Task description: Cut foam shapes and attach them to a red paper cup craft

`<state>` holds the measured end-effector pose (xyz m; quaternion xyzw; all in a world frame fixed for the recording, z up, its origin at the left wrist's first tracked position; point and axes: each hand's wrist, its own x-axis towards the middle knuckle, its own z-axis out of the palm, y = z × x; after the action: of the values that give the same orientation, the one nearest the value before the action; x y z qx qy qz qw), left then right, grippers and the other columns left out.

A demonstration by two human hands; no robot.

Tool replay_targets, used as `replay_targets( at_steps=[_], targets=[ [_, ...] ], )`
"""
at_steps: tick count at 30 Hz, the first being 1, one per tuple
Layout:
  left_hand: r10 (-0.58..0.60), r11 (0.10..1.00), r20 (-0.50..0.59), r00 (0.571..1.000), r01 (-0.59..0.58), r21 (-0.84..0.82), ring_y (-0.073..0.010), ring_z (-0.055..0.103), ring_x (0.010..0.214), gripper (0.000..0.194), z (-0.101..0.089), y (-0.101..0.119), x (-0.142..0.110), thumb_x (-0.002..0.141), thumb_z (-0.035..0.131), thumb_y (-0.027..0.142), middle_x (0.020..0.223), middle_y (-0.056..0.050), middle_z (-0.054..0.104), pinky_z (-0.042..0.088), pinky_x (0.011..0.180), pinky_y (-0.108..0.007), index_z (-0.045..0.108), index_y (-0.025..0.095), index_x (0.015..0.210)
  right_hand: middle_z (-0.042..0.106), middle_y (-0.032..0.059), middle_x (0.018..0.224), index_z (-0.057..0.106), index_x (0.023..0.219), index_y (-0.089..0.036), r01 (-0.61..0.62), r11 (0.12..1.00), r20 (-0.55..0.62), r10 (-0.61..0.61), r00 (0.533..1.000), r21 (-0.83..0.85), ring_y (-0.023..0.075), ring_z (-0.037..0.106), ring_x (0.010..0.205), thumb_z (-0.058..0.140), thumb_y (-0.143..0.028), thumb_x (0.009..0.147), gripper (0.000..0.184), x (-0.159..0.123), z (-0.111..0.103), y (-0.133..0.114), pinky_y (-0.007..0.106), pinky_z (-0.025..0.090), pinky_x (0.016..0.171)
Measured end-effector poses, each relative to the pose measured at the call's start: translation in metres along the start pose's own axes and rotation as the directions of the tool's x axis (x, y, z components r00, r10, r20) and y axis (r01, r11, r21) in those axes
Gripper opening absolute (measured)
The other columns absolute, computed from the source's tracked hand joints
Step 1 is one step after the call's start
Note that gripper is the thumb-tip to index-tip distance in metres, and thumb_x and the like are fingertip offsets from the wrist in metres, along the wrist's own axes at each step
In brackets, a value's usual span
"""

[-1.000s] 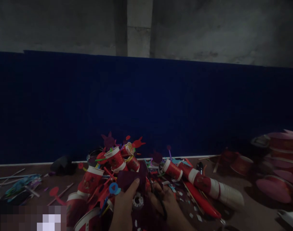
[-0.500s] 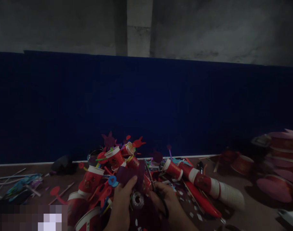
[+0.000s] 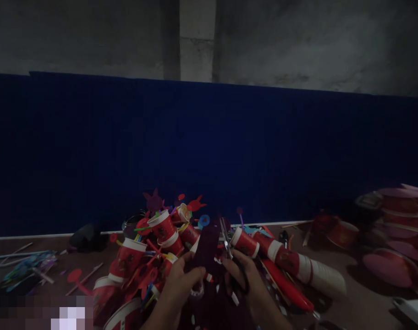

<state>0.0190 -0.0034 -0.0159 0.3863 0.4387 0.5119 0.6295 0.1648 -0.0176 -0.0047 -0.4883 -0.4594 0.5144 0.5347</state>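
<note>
My left hand [image 3: 181,284] pinches a dark purple sheet of paper [image 3: 208,250] that stands upright at the bottom centre. My right hand [image 3: 241,279] is closed round the black handles of a pair of scissors [image 3: 226,240], whose blades point up beside the sheet's right edge. A roll of tape [image 3: 197,289] lies just under my hands, partly hidden. A heap of red paper cups [image 3: 162,227] stuck with coloured straws and paper shapes sits right behind the hands.
A lying stack of red and white cups [image 3: 298,266] stretches to the right. Pink plates and red bowls [image 3: 394,224] pile at the far right. Straws and scraps [image 3: 26,266] litter the left. A dark blue board [image 3: 209,151] walls off the table's back.
The purple sheet has been lifted and turned upright. The scissors have risen with my right hand, their blades now pointing up beside the sheet. The tape roll is more covered.
</note>
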Motion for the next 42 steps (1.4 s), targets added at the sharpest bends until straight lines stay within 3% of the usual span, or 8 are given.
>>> replay_targets(
  at_steps=[4, 10, 13, 16, 21, 26, 30, 42],
  targets=[
    [0.071, 0.997, 0.053, 0.996, -0.069, -0.031, -0.0047, 0.035, 0.032, 0.014, -0.002, -0.001, 0.004, 0.054, 0.066, 0.024, 0.032, 0.007, 0.046, 0.024, 0.038, -0.018, 0.059, 0.014, 0.061, 0.049, -0.0077, 0.036, 0.052, 0.071, -0.017, 0.010, 1.000, 0.091, -0.011, 0.996, 0.020, 0.0049, 0.038, 0.029, 0.064, -0.044, 0.067, 0.031, -0.002, 0.001, -0.001, 0.014, 0.023, 0.031],
    [-0.021, 0.983, -0.079, 0.997, 0.007, -0.185, -0.0086, 0.047, 0.042, 0.029, 0.007, -0.001, -0.007, 0.049, 0.076, 0.031, 0.047, 0.004, 0.056, 0.036, 0.045, -0.020, 0.061, 0.015, 0.069, 0.050, -0.0075, 0.038, 0.052, 0.070, -0.016, -0.049, 0.997, 0.024, 0.047, 0.999, 0.064, 0.0051, 0.040, 0.029, 0.065, -0.049, 0.065, 0.035, -0.007, 0.006, -0.002, 0.013, 0.025, 0.029],
    [-0.002, 0.979, 0.006, 1.000, 0.003, -0.203, -0.0078, 0.048, 0.044, 0.032, 0.014, -0.007, -0.010, 0.047, 0.079, 0.033, 0.051, 0.004, 0.057, 0.036, 0.047, -0.020, 0.058, 0.016, 0.064, 0.046, -0.0080, 0.036, 0.051, 0.066, -0.017, -0.026, 0.986, -0.015, 0.029, 0.999, 0.164, 0.0041, 0.037, 0.028, 0.064, -0.048, 0.068, 0.034, -0.010, 0.010, -0.002, 0.013, 0.022, 0.029],
    [0.049, 0.986, 0.062, 0.997, -0.039, -0.161, -0.0070, 0.047, 0.046, 0.032, 0.017, -0.010, -0.010, 0.049, 0.078, 0.035, 0.049, 0.005, 0.054, 0.036, 0.049, -0.019, 0.055, 0.016, 0.059, 0.048, -0.0070, 0.036, 0.053, 0.068, -0.017, -0.069, 0.963, 0.006, 0.069, 0.998, 0.261, 0.0054, 0.038, 0.031, 0.068, -0.049, 0.064, 0.035, -0.011, 0.013, 0.002, 0.015, 0.027, 0.033],
    [0.062, 0.985, -0.161, 0.985, -0.087, -0.149, -0.0089, 0.050, 0.048, 0.030, 0.014, 0.006, -0.015, 0.054, 0.074, 0.036, 0.051, 0.005, 0.057, 0.038, 0.049, -0.019, 0.052, 0.017, 0.058, 0.058, -0.0026, 0.053, 0.060, 0.080, -0.019, -0.105, 0.923, 0.131, 0.060, 0.990, 0.371, 0.0120, 0.052, 0.047, 0.073, -0.043, 0.060, 0.033, -0.012, 0.019, 0.006, 0.021, 0.042, 0.047],
    [0.066, 0.981, -0.285, 0.956, -0.114, -0.155, -0.0094, 0.054, 0.050, 0.025, 0.011, 0.025, -0.019, 0.056, 0.073, 0.031, 0.054, 0.006, 0.058, 0.041, 0.054, -0.020, 0.053, 0.018, 0.063, 0.064, 0.0007, 0.073, 0.065, 0.089, -0.020, -0.128, 0.955, 0.339, 0.030, 0.940, 0.269, 0.0197, 0.059, 0.072, 0.078, -0.038, 0.055, 0.041, -0.022, 0.025, 0.000, 0.031, 0.046, 0.073],
    [0.057, 0.986, -0.270, 0.961, -0.096, -0.134, -0.0100, 0.054, 0.048, 0.026, 0.008, 0.023, -0.016, 0.055, 0.073, 0.032, 0.051, 0.005, 0.057, 0.041, 0.050, -0.020, 0.052, 0.017, 0.061, 0.064, 0.0018, 0.084, 0.065, 0.091, -0.022, -0.074, 0.971, 0.401, -0.024, 0.916, 0.228, 0.0208, 0.057, 0.082, 0.075, -0.037, 0.059, 0.036, -0.026, 0.027, 0.000, 0.030, 0.044, 0.078],
    [0.067, 0.991, -0.159, 0.985, -0.084, -0.100, -0.0098, 0.051, 0.043, 0.024, 0.010, 0.020, -0.018, 0.061, 0.068, 0.030, 0.047, 0.004, 0.057, 0.039, 0.046, -0.019, 0.049, 0.018, 0.058, 0.060, 0.0011, 0.075, 0.062, 0.085, -0.018, -0.046, 0.981, 0.458, -0.047, 0.888, 0.189, 0.0160, 0.054, 0.071, 0.071, -0.040, 0.065, 0.031, -0.017, 0.020, 0.007, 0.026, 0.044, 0.068]
  ],
)
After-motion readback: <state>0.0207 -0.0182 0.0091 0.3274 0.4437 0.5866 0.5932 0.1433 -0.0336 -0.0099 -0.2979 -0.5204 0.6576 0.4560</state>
